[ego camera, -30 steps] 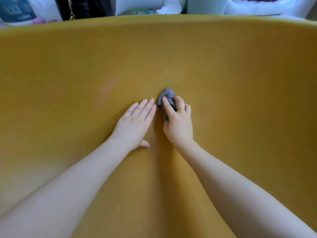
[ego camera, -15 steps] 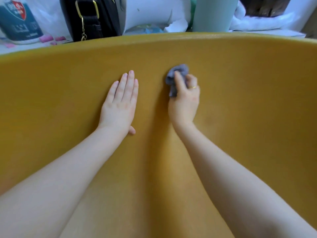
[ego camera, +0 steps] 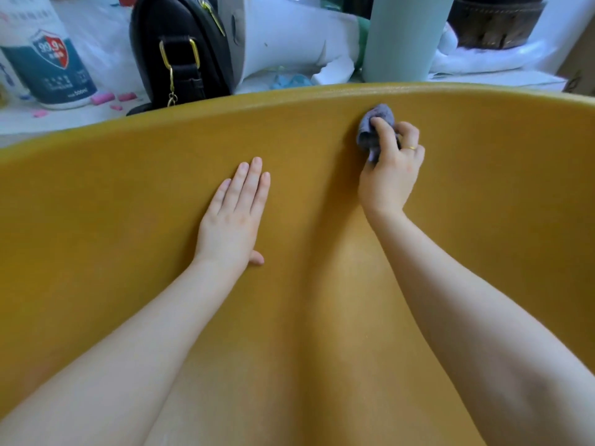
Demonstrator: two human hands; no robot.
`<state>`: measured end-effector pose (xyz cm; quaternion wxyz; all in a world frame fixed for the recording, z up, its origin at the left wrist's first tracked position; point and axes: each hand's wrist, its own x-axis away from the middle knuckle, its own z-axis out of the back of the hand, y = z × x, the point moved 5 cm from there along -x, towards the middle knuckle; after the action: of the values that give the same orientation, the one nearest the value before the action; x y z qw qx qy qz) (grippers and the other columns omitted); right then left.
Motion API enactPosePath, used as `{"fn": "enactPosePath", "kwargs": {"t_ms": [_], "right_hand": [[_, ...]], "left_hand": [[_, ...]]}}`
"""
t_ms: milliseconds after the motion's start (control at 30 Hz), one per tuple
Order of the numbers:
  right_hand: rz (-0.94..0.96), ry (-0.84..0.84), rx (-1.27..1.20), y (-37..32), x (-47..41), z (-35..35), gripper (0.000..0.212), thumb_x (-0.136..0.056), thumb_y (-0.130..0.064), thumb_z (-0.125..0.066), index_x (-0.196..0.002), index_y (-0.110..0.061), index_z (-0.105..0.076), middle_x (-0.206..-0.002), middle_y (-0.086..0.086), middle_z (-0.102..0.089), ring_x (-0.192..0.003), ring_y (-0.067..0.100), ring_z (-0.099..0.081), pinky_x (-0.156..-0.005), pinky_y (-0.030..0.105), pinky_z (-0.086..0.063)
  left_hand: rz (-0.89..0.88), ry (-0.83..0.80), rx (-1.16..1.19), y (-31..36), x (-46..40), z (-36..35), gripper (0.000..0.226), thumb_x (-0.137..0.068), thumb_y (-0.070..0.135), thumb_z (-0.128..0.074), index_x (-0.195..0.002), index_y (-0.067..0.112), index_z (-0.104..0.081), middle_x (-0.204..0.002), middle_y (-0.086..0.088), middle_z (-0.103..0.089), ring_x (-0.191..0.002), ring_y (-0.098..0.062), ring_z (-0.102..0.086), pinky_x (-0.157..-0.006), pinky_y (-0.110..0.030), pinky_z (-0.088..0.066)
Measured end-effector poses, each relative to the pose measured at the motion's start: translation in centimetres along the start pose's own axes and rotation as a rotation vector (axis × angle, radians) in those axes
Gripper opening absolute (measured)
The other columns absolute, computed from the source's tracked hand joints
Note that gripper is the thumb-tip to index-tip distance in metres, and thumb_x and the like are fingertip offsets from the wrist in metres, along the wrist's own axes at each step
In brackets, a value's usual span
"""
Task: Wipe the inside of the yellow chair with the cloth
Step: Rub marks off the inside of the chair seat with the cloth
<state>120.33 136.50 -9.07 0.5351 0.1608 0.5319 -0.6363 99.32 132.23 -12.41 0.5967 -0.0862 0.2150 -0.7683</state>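
So right hand (ego camera: 391,175) had fingers curled round the cloth (ego camera: 373,130), bunched just under the chair (ego camera: 128,194) rim; left hand (ego camera: 233,217) lay flat, fingers straight and together

Right hand (ego camera: 391,178) grips cloth (ego camera: 375,128) near yellow chair (ego camera: 128,175) rim, apparently touching; left hand (ego camera: 233,217) flat inside.

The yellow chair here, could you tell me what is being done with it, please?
A person is wiping the inside of the yellow chair. The right hand grips a bunched grey cloth against the inner wall, just under the top rim. The left hand rests flat on the chair's surface, fingers straight, holding nothing.
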Motion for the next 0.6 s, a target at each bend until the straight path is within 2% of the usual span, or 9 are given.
{"fn": "enactPosePath", "kwargs": {"t_ms": [67,167,233,400,467,500,600], "right_hand": [[-0.063,0.013,-0.019,-0.7,0.1,-0.3,0.048,-0.071,0.007,-0.051,-0.113,-0.012,-0.066,-0.115,0.017,-0.058,-0.079,0.039,-0.051,-0.067,0.027,-0.036],[-0.084,-0.024,-0.089,-3.1,1.7,-1.6,0.05,-0.068,0.004,-0.053,-0.114,-0.011,-0.065,-0.115,0.018,-0.058,-0.077,0.038,-0.052,-0.066,0.03,-0.041],[0.042,-0.081,-0.103,-5.4,3.6,-2.1,0.048,-0.068,-0.002,-0.049,-0.111,-0.013,-0.067,-0.113,0.017,-0.06,-0.075,0.036,-0.053,-0.065,0.031,-0.041],[0.511,-0.283,-0.093,-7.1,6.5,-2.4,0.038,-0.075,-0.011,-0.045,-0.102,-0.015,-0.072,-0.104,0.015,-0.065,-0.069,0.031,-0.055,-0.052,0.029,-0.047],[0.601,-0.24,-0.07,-6.2,5.0,-2.0,0.036,-0.076,-0.01,-0.048,-0.101,-0.015,-0.072,-0.102,0.016,-0.066,-0.067,0.031,-0.055,-0.052,0.032,-0.049],[0.588,-0.178,-0.053,-5.4,3.8,-1.7,0.036,-0.075,-0.009,-0.048,-0.102,-0.015,-0.072,-0.102,0.017,-0.066,-0.067,0.032,-0.055,-0.054,0.033,-0.049],[0.4,0.039,0.006,-2.4,-0.4,-0.8,0.04,-0.074,-0.006,-0.049,-0.105,-0.018,-0.071,-0.106,0.016,-0.065,-0.072,0.033,-0.054,-0.06,0.033,-0.046]], "left_hand": [[0.004,0.004,0.007,0.0,-0.1,-0.1,0.135,-0.067,0.062,-0.067,-0.14,0.004,0.03,-0.149,-0.016,0.031,-0.142,-0.028,0.02,-0.114,-0.035,0.008],[0.002,0.006,0.02,0.0,-0.2,-0.3,0.133,-0.067,0.061,-0.068,-0.141,0.006,0.029,-0.15,-0.015,0.031,-0.141,-0.028,0.02,-0.114,-0.035,0.009],[-0.002,0.011,0.036,0.0,-0.2,-0.2,0.133,-0.066,0.058,-0.069,-0.143,0.006,0.026,-0.151,-0.015,0.029,-0.142,-0.028,0.019,-0.114,-0.035,0.008],[0.005,0.032,0.025,0.1,-0.1,0.0,0.13,-0.066,0.059,-0.07,-0.145,0.008,0.02,-0.151,-0.014,0.028,-0.142,-0.028,0.018,-0.114,-0.035,0.008],[0.008,0.019,0.026,0.1,-0.1,-0.1,0.131,-0.066,0.059,-0.069,-0.144,0.007,0.023,-0.151,-0.015,0.029,-0.142,-0.028,0.019,-0.114,-0.035,0.008],[0.013,0.012,0.021,0.2,-0.2,-0.2,0.133,-0.067,0.06,-0.068,-0.142,0.007,0.027,-0.15,-0.015,0.03,-0.142,-0.028,0.02,-0.114,-0.035,0.009],[0.017,0.0,-0.003,0.2,-0.4,-0.6,0.135,-0.069,0.063,-0.064,-0.131,0.005,0.04,-0.148,-0.016,0.034,-0.14,-0.03,0.023,-0.112,-0.036,0.012]]}}
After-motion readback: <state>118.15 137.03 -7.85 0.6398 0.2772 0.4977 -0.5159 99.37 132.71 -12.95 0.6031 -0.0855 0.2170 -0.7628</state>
